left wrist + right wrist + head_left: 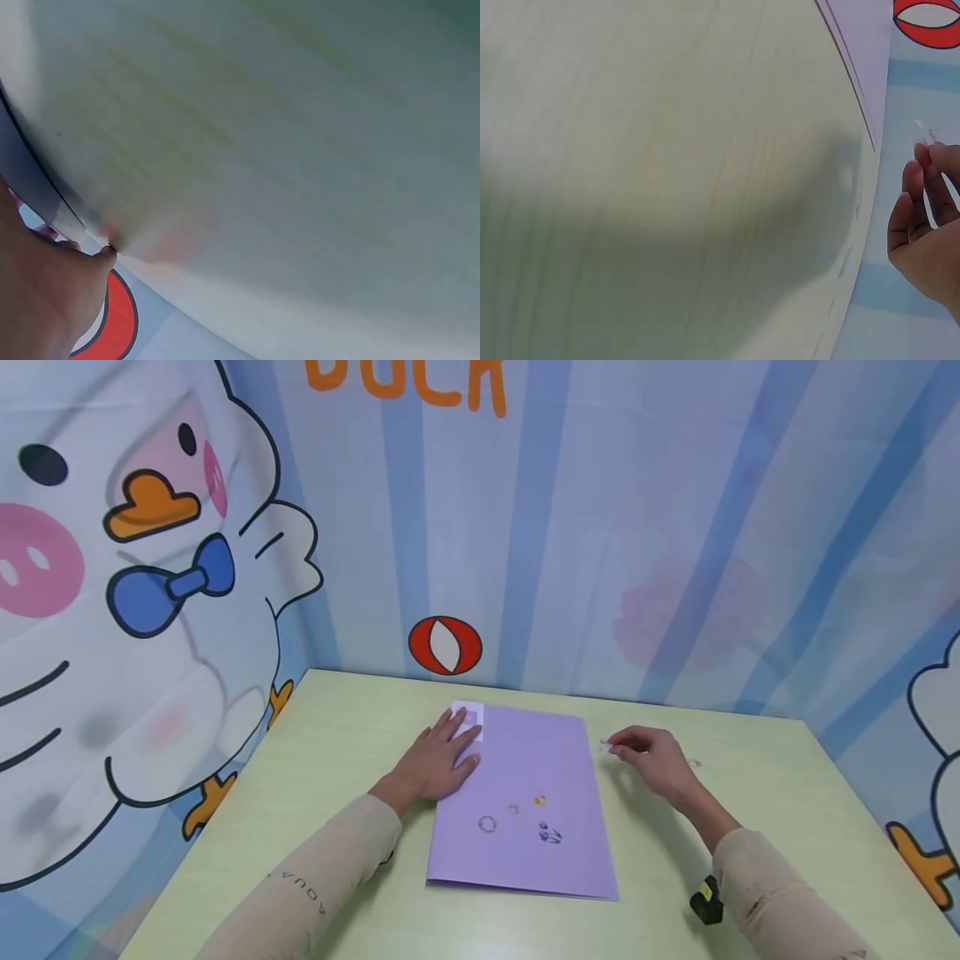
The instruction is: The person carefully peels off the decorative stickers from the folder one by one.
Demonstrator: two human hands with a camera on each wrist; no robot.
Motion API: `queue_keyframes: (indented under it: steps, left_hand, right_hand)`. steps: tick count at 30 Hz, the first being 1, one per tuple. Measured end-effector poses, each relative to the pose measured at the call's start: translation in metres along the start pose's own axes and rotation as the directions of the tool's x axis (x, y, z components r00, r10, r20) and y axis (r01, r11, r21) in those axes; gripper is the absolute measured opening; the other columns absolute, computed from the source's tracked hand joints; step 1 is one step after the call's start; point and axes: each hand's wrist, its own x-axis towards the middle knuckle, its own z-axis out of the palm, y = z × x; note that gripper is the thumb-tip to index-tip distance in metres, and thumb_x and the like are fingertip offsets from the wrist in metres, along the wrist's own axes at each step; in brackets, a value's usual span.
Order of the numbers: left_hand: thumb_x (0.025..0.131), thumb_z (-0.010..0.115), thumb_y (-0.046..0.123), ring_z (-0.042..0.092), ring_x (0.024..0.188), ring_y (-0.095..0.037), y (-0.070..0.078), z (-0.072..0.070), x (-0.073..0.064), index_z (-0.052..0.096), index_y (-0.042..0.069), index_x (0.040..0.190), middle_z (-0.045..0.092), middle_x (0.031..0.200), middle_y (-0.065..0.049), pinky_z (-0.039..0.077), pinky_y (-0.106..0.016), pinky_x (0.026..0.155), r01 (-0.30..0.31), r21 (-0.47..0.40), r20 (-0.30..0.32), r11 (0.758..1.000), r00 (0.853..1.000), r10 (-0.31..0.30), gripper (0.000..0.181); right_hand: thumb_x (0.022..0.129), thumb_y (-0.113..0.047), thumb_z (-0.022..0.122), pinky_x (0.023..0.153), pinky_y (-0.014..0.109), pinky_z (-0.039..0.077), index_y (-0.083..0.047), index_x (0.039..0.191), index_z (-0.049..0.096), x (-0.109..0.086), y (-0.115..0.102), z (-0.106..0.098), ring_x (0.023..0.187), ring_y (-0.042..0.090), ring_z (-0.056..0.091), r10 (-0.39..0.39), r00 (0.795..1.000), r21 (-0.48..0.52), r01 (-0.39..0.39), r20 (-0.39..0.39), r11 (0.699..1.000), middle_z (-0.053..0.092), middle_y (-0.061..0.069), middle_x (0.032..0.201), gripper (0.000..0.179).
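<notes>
A purple paper folder (pixel 536 760) lies on the table, with a white label (pixel 477 732) at its upper left corner. My left hand (pixel 435 760) rests on the folder's left side, fingers spread, the fingertips over the label. On its lower half are small stickers: a ring-shaped wreath (pixel 487 824), a smaller ring (pixel 513 809), a yellow one (pixel 540 800) and purple flowers (pixel 551 833). Beyond the right edge, my right hand (pixel 658 762) pinches a small clear sticker (pixel 931 136) between thumb and finger, above the table.
Another small, pale piece (pixel 695 763) lies on the table right of my right hand. A black object with a yellow spot (pixel 707 902) shows beside the right sleeve. A printed cloth (pixel 570 527) with cartoon ducks hangs behind the pale yellow table (pixel 360 718).
</notes>
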Motion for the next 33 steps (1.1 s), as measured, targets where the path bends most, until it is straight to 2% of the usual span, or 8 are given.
queue_keyframes:
  steps: [13, 19, 26, 33]
  left_hand:
    - [0.109, 0.037, 0.056, 0.001, 0.164, -0.031, -0.002, 0.000, 0.000, 0.029, 0.027, 0.170, 0.008, 0.179, -0.005, 0.017, -0.057, 0.129, 0.004, 0.004, -0.002, 1.000, 1.000, -0.004, 0.068]
    - [0.109, 0.037, 0.056, 0.002, 0.164, -0.030, -0.002, 0.002, 0.000, 0.029, 0.027, 0.170, 0.008, 0.179, -0.004, 0.017, -0.057, 0.129, 0.004, -0.004, -0.002, 1.000, 1.000, -0.004, 0.067]
    - [0.109, 0.038, 0.055, 0.002, 0.164, -0.031, -0.001, 0.001, -0.001, 0.030, 0.027, 0.169, 0.009, 0.179, -0.005, 0.017, -0.057, 0.129, 0.000, -0.003, -0.009, 1.000, 1.000, 0.000, 0.067]
    - [0.110, 0.037, 0.056, 0.001, 0.165, -0.030, -0.001, 0.001, 0.000, 0.029, 0.028, 0.170, 0.007, 0.179, -0.004, 0.016, -0.056, 0.129, 0.011, 0.001, 0.000, 1.000, 1.000, -0.011, 0.067]
  right_hand:
    - [0.106, -0.021, 0.067, 0.076, 0.025, 0.054, -0.002, 0.122, 0.074, -0.008, 0.018, -0.040, 0.107, 0.036, 0.068, 0.055, 0.996, -0.051, -0.058, -0.070, 0.997, 0.074, 0.016, 0.116, 0.026]
    - [0.108, -0.023, 0.065, 0.073, 0.024, 0.053, 0.000, 0.124, 0.073, -0.011, 0.026, -0.053, 0.105, 0.034, 0.064, 0.072, 0.992, -0.066, -0.079, -0.102, 0.995, 0.072, 0.019, 0.119, 0.028]
    - [0.109, -0.028, 0.062, 0.073, 0.023, 0.051, 0.000, 0.128, 0.069, -0.015, 0.047, -0.066, 0.110, 0.034, 0.061, 0.152, 0.978, -0.031, -0.158, -0.143, 0.987, 0.069, 0.022, 0.124, 0.035]
    - [0.109, -0.030, 0.062, 0.079, 0.024, 0.047, 0.001, 0.129, 0.070, -0.020, 0.072, -0.076, 0.105, 0.017, 0.059, 0.207, 0.958, -0.027, -0.217, -0.201, 0.976, 0.069, 0.019, 0.124, 0.038]
